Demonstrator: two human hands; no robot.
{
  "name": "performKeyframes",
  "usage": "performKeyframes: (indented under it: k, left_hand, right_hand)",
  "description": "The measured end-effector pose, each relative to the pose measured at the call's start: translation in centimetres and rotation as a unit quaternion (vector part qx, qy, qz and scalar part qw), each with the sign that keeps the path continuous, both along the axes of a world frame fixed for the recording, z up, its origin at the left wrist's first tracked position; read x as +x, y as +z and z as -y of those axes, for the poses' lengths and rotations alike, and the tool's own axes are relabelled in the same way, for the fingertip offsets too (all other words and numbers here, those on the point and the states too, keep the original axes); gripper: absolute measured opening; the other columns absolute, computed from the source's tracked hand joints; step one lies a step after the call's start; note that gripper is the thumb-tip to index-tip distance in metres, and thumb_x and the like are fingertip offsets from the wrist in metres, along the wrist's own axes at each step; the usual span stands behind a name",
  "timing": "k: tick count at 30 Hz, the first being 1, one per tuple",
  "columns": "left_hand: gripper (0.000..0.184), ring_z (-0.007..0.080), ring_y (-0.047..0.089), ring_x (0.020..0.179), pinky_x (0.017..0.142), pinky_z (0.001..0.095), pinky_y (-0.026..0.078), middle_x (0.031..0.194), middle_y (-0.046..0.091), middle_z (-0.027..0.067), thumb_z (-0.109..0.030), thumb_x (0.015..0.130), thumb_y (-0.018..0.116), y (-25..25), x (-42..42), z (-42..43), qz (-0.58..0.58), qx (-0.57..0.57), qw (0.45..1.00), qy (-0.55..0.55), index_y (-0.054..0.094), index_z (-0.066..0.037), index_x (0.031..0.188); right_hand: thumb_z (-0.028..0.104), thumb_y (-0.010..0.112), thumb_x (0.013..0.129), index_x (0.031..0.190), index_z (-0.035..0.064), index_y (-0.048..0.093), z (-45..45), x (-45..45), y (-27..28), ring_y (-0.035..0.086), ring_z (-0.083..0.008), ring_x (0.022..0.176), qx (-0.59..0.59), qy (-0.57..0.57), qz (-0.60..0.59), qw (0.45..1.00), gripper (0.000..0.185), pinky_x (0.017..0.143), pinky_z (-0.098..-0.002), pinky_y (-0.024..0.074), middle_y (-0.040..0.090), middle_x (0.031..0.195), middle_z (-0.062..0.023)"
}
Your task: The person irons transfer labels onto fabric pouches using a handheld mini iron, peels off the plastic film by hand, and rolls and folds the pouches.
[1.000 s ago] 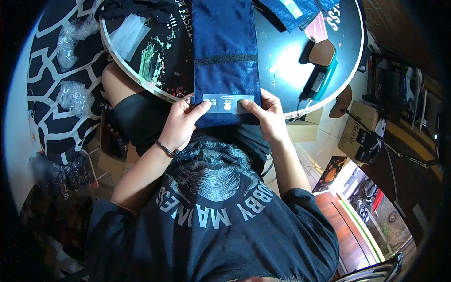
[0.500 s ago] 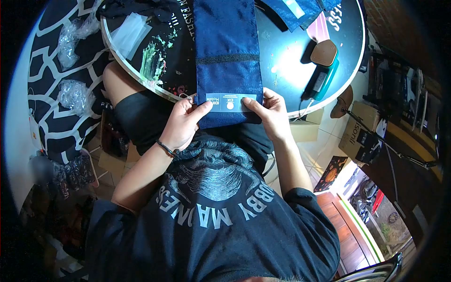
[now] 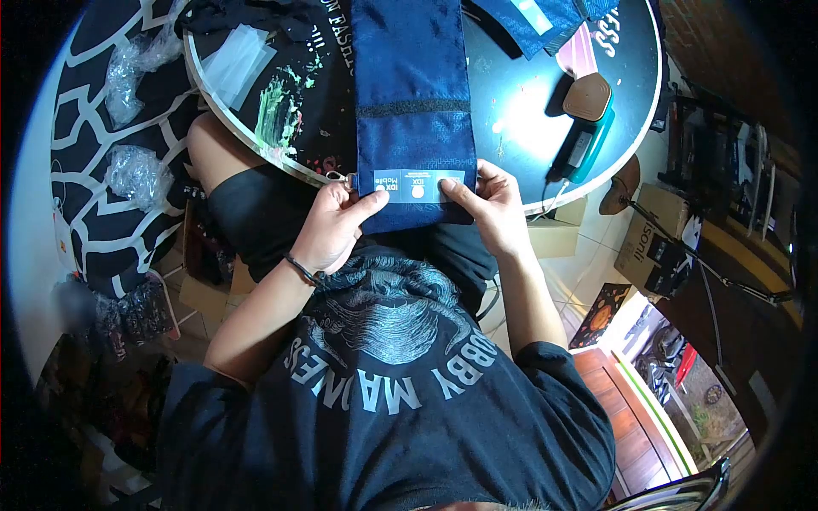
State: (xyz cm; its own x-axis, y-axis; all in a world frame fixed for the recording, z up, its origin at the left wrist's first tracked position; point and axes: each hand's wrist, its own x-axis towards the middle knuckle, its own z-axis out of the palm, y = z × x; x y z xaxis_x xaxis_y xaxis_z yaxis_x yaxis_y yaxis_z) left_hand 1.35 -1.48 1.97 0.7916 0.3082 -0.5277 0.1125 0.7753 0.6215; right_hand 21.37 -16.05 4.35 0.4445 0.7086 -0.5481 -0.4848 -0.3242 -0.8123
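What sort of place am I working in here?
Possibly a home workroom: there's a blue fabric strip, a round table with a teal device on it, and a cardboard box nearby.

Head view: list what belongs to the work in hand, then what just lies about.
In the work:
- blue fabric strip, pinched by left grip and right grip
- printed label on it
- perhaps the teal device

Seemingly just lying about:
- crumpled clear plastic, left
- cardboard box, right
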Motion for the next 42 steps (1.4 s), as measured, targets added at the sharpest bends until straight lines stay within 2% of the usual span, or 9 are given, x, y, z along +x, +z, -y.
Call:
performKeyframes:
  k: [4, 7, 9, 12, 16, 24, 27, 35, 42]
  left_hand:
    - [0.023, 0.015, 0.068, 0.11, 0.103, 0.0354, 0.051, 0.12, 0.073, 0.0102, -0.009, 0.104, 0.061, 0.0, 0.1, -0.1, 0.011, -0.031, 0.999, 0.004, 0.068, 0.002, 0.123]
    - [0.023, 0.0154, 0.067, 0.112, 0.104, 0.0356, 0.051, 0.122, 0.073, 0.0106, -0.008, 0.104, 0.06, -0.2, 0.1, -0.3, 0.019, -0.036, 0.999, 0.009, 0.067, 0.002, 0.123]
    - [0.023, 0.0159, 0.067, 0.114, 0.105, 0.0357, 0.05, 0.124, 0.072, 0.0109, -0.008, 0.104, 0.059, -0.1, 0.1, -0.2, 0.019, -0.05, 0.999, -0.002, 0.067, 0.002, 0.124]
    - [0.024, 0.0162, 0.067, 0.114, 0.105, 0.0355, 0.05, 0.125, 0.071, 0.0112, -0.008, 0.105, 0.059, -0.5, 0.0, -0.1, 0.033, -0.076, 0.997, 0.004, 0.066, 0.002, 0.125]
    - [0.025, 0.0164, 0.067, 0.114, 0.104, 0.0354, 0.05, 0.126, 0.071, 0.0113, -0.008, 0.105, 0.058, 0.4, 0.4, -0.5, 0.046, -0.086, 0.995, 0.007, 0.066, 0.002, 0.126]
    - [0.023, 0.0172, 0.069, 0.111, 0.104, 0.0356, 0.051, 0.122, 0.073, 0.0111, -0.009, 0.104, 0.062, 0.9, 0.4, -0.9, 0.046, -0.121, 0.991, 0.013, 0.068, 0.002, 0.122]
    - [0.025, 0.0182, 0.069, 0.111, 0.104, 0.0358, 0.052, 0.122, 0.073, 0.0115, -0.014, 0.105, 0.06, 1.0, 0.5, -1.0, 0.055, -0.143, 0.988, 0.027, 0.067, 0.003, 0.122]
    - [0.036, 0.0227, 0.068, 0.116, 0.105, 0.0385, 0.052, 0.124, 0.071, 0.0158, -0.024, 0.11, 0.048, 0.3, 0.4, -1.1, 0.02, -0.212, 0.974, 0.074, 0.064, 0.004, 0.126]
    - [0.033, 0.0205, 0.067, 0.118, 0.108, 0.037, 0.05, 0.127, 0.07, 0.0145, -0.019, 0.11, 0.046, -0.2, 0.1, -1.6, 0.074, -0.232, 0.966, 0.081, 0.064, 0.004, 0.126]
  right_hand:
    - [0.009, 0.076, 0.094, 0.113, -0.0028, 0.069, 0.2, 0.2, -0.2, 0.069, -0.0085, 0.083, 0.012, -0.003, -0.007, 1.0, 0.023, 0.08, -0.0252, 0.0565, 0.076, 0.094, -0.0058]
    - [0.017, 0.078, 0.093, 0.119, -0.0029, 0.067, 1.1, 2.1, 1.6, 0.07, -0.0137, 0.088, -0.059, -0.01, 0.249, 0.967, 0.035, 0.079, -0.0294, 0.0555, 0.074, 0.1, -0.0104]
    - [0.015, 0.081, 0.087, 0.114, 0.0002, 0.067, 2.6, 4.9, 1.8, 0.066, -0.0163, 0.081, -0.08, -0.077, 0.554, 0.825, 0.033, 0.073, -0.0298, 0.0529, 0.07, 0.091, -0.0082]
    - [0.028, 0.089, 0.082, 0.124, -0.0028, 0.055, 5.9, 9.9, 0.3, 0.053, -0.0229, 0.098, -0.179, -0.173, 0.694, 0.676, 0.063, 0.093, -0.0377, 0.0466, 0.057, 0.108, -0.0131]
    - [0.054, 0.089, 0.074, 0.137, -0.0076, 0.049, 8.4, 13.5, -3.2, 0.061, -0.0339, 0.113, -0.323, -0.144, 0.51, 0.784, 0.096, 0.1, -0.0435, 0.0483, 0.061, 0.12, -0.0233]
    - [0.042, 0.08, 0.083, 0.139, -0.002, 0.05, 7.3, 15.9, -4.3, 0.063, -0.0472, 0.115, -0.426, -0.048, 0.546, 0.72, 0.077, 0.102, -0.0489, 0.0491, 0.065, 0.123, -0.0295]
    - [0.028, 0.076, 0.089, 0.136, -0.0015, 0.047, 8.4, 17.4, -4.5, 0.061, -0.0426, 0.116, -0.393, -0.017, 0.587, 0.708, 0.063, 0.099, -0.0491, 0.0486, 0.061, 0.125, -0.0293]
    - [0.01, 0.065, 0.097, 0.148, 0.0028, 0.047, 6.1, 8.7, 5.3, 0.059, -0.0127, 0.087, -0.087, -0.047, 0.332, 0.938, 0.055, 0.08, -0.0297, 0.0495, 0.06, 0.103, -0.005]
    - [0.012, 0.084, 0.076, 0.132, 0.0064, 0.058, 1.7, 3.0, 9.3, 0.066, -0.034, 0.097, -0.01, 0.262, 0.528, 0.808, 0.062, 0.088, -0.0416, 0.052, 0.066, 0.116, -0.0129]
